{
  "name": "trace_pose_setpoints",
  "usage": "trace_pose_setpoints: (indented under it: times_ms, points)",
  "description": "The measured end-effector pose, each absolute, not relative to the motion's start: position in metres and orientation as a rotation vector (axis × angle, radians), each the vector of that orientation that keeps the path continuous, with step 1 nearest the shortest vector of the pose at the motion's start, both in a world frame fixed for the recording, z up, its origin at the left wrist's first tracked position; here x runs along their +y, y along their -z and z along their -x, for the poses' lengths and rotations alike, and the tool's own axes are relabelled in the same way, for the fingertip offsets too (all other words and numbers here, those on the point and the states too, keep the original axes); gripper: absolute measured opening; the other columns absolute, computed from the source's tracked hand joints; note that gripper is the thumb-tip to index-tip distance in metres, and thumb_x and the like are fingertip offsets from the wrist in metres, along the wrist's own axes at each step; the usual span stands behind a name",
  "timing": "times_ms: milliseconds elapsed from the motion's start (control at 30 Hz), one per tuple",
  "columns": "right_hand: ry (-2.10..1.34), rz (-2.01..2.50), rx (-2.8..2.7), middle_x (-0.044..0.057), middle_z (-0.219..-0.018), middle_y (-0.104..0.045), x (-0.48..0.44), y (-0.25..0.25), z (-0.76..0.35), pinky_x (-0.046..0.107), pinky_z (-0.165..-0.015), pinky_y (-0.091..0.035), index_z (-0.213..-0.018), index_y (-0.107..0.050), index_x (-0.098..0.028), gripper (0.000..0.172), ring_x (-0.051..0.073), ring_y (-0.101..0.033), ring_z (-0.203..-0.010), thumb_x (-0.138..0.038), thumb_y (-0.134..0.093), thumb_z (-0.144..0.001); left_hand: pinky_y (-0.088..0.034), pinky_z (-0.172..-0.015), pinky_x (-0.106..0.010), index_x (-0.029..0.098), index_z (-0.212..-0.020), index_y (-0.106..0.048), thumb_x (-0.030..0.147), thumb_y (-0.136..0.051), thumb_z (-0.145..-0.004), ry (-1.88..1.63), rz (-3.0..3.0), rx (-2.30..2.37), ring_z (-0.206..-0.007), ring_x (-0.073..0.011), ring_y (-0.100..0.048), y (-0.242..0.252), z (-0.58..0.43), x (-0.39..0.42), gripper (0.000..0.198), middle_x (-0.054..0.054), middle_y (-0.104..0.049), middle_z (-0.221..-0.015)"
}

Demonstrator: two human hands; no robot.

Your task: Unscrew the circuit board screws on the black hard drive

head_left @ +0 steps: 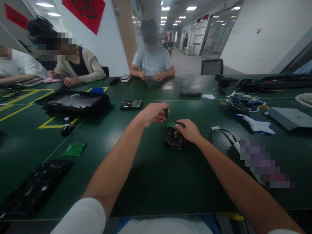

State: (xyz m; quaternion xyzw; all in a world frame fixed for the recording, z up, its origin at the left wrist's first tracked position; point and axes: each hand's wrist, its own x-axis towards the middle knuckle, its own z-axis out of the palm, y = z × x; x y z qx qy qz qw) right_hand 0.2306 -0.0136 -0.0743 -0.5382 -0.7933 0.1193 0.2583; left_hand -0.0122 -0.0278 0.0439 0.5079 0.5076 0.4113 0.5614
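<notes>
A hard drive [175,140] lies on the dark green table in front of me, its dark underside facing up and a green circuit board [170,124] along its far end. My right hand [190,130] grips the drive's right side near that board, thumb on top. Just above and left of the drive, my left hand [154,114] is closed around a small black and yellow tool handle [167,111]. Most of that tool is hidden by the fingers, so its exact kind does not show.
Another hard drive [131,104] lies farther back. On the left are a black casing [75,101], a mouse [67,129], a loose green circuit board [74,149] and a black panel [36,187]. Bundled cables [246,102] and a grey metal box [291,117] sit right. Several people sit opposite.
</notes>
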Motion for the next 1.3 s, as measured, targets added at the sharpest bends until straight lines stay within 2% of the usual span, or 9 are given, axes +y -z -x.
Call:
trace_pose_setpoints:
  times_ms: [300,633,767,833,1000,1167,1300]
  points:
    - [-0.32,1.458,-2.152,0.011,-0.125,-0.075,-0.013,0.076,-0.231,0.04,-0.101,-0.051,-0.129,-0.075,-0.024,0.036,0.028,-0.068,-0.116,-0.046,-0.059,-0.107,-0.056,-0.073,-0.035,0.018,-0.086,-0.073,0.046,-0.076,-0.086,-0.983,-1.325,1.231,-0.077,-0.0209,-0.069,-0.049,0.009,-0.031,0.027,-0.008,-0.072,-0.088]
    - [-0.324,1.453,-2.159,0.011,-0.124,-0.075,-0.015,0.072,-0.23,0.04,-0.1,-0.051,-0.128,-0.075,-0.024,0.034,0.028,-0.068,-0.115,-0.044,-0.058,-0.107,-0.057,-0.073,-0.032,0.018,-0.093,-0.077,0.041,-0.073,-0.086,-1.02,-1.332,1.164,-0.089,-0.0208,-0.071,-0.05,0.006,-0.034,0.024,-0.01,-0.077,-0.106]
    - [-0.323,1.452,-2.166,0.011,-0.124,-0.075,-0.014,0.073,-0.23,0.039,-0.101,-0.05,-0.129,-0.075,-0.024,0.034,0.027,-0.067,-0.117,-0.044,-0.058,-0.107,-0.057,-0.066,-0.03,0.017,-0.095,-0.076,0.041,-0.072,-0.087,-1.035,-1.321,1.117,-0.092,-0.0219,-0.07,-0.046,0.0,-0.034,0.025,-0.013,-0.076,-0.115]
    - [-0.319,1.46,-2.165,0.012,-0.125,-0.075,-0.014,0.073,-0.23,0.039,-0.1,-0.051,-0.129,-0.075,-0.023,0.034,0.027,-0.067,-0.116,-0.044,-0.058,-0.107,-0.058,-0.066,-0.03,0.016,-0.096,-0.076,0.04,-0.07,-0.088,-1.052,-1.295,1.076,-0.093,-0.0221,-0.07,-0.042,-0.003,-0.032,0.025,-0.014,-0.076,-0.115]
    - [-0.326,1.464,-2.158,0.011,-0.124,-0.075,-0.015,0.073,-0.23,0.039,-0.098,-0.051,-0.129,-0.075,-0.023,0.034,0.027,-0.068,-0.113,-0.044,-0.059,-0.108,-0.063,-0.082,-0.037,0.017,-0.097,-0.069,0.036,-0.065,-0.089,-1.165,-1.141,0.867,-0.1,-0.0224,-0.071,-0.033,-0.007,-0.027,0.021,-0.012,-0.076,-0.108]
    - [-0.34,1.46,-2.146,0.01,-0.125,-0.074,-0.015,0.073,-0.23,0.039,-0.1,-0.051,-0.129,-0.075,-0.026,0.033,0.026,-0.068,-0.115,-0.045,-0.059,-0.107,-0.063,-0.078,-0.034,0.019,-0.096,-0.069,0.031,-0.063,-0.087,-1.273,-1.217,0.886,-0.096,-0.0203,-0.069,-0.035,-0.007,-0.027,0.016,-0.008,-0.073,-0.106]
    - [-0.333,1.481,-2.142,0.01,-0.124,-0.075,-0.016,0.073,-0.23,0.038,-0.097,-0.052,-0.129,-0.076,-0.025,0.033,0.026,-0.069,-0.112,-0.045,-0.06,-0.107,-0.061,-0.075,-0.031,0.018,-0.093,-0.074,0.039,-0.066,-0.089,-1.249,-1.26,0.898,-0.096,-0.0203,-0.065,-0.034,-0.007,-0.027,0.023,-0.01,-0.071,-0.11]
